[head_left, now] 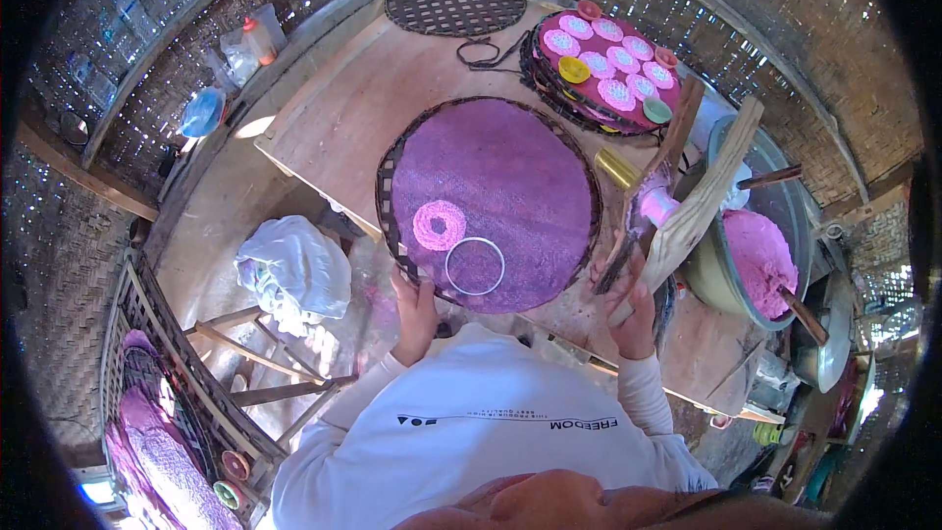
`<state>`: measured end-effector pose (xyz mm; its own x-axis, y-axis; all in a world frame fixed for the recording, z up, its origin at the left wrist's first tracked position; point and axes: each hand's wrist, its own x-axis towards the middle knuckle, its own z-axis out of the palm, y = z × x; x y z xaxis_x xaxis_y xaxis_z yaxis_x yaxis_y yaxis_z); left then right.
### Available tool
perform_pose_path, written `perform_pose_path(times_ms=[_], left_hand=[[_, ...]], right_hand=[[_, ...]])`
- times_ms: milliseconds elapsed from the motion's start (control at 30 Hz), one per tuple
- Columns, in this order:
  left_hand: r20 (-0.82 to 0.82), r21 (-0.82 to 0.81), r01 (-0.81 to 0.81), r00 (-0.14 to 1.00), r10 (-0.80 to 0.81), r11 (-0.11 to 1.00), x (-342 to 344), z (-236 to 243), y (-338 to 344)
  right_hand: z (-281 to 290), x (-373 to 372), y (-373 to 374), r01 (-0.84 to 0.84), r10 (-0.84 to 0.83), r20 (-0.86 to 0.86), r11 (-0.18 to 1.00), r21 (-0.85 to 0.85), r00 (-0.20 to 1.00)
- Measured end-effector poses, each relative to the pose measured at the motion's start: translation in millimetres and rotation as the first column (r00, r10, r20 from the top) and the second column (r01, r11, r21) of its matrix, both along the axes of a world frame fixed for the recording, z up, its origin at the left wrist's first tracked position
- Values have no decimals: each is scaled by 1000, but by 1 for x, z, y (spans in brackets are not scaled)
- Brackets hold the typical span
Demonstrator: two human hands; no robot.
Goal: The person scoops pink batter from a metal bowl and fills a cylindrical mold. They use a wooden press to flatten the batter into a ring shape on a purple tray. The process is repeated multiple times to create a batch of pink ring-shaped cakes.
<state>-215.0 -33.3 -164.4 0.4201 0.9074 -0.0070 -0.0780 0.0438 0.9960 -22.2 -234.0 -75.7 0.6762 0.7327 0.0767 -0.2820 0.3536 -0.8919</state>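
fingers of the left hand (417, 316) are pinching the near-left rim of a round woven tray (386, 177), thumb on one side; fingers of the right hand (636, 319) are curled round the near end of a pale wooden bar (706, 201), with the end of a dark wooden bar (651, 152) close by their tips, though whether they grip that one too i cannot tell; the tray lies across the near edge of the worktop (339, 108), partly overhanging it, and carries a purple cloth (510, 167), a pink swirl (424, 226) and, just beside that, a thin white ring (504, 266); a pink cylinder (655, 204) sits between the bars; a tub of pink dough (756, 250) stands by the worktop's right edge, and a stack of trays bearing more swirls (608, 59) sits near its far edge;

the tray looks light and a bit springy, so the rim is the place to hold it, kept level; the swirl seems soft and easily squashed, best left untouched; the ring should be light, taken by its outside; the bars look stiff and fairly heavy, perhaps slippery with dough, best held together near their ends
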Motion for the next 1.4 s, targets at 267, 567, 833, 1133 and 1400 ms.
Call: perform_pose_path(times_ms=[267, 567, 833, 1133, 1400], left_hand=[[-410, 421, 403, 884, -226, 813, -16, 0, 102], [-902, 388, 633, 412, 133, 670, 28, 26, 159], [-9, 428, 304, 943, -333, 851, 94, 137, 159], [881, 449, 760, -286, -377, 471, 98, 146, 192], [974, 215, 848, -152, -167, 484, 78, 79, 202]], right_hand=[[-16, -9, -26, 83, -98, -52, 967, -242, 994], [-1, -13, -21, 78, -55, 87, 954, -291, 995], [78, -8, 45, -314, 400, 83, 816, -486, 913], [97, 36, 122, -714, 669, -359, 379, -589, 651], [84, 14, 171, -606, 625, -305, 346, -717, 719]])
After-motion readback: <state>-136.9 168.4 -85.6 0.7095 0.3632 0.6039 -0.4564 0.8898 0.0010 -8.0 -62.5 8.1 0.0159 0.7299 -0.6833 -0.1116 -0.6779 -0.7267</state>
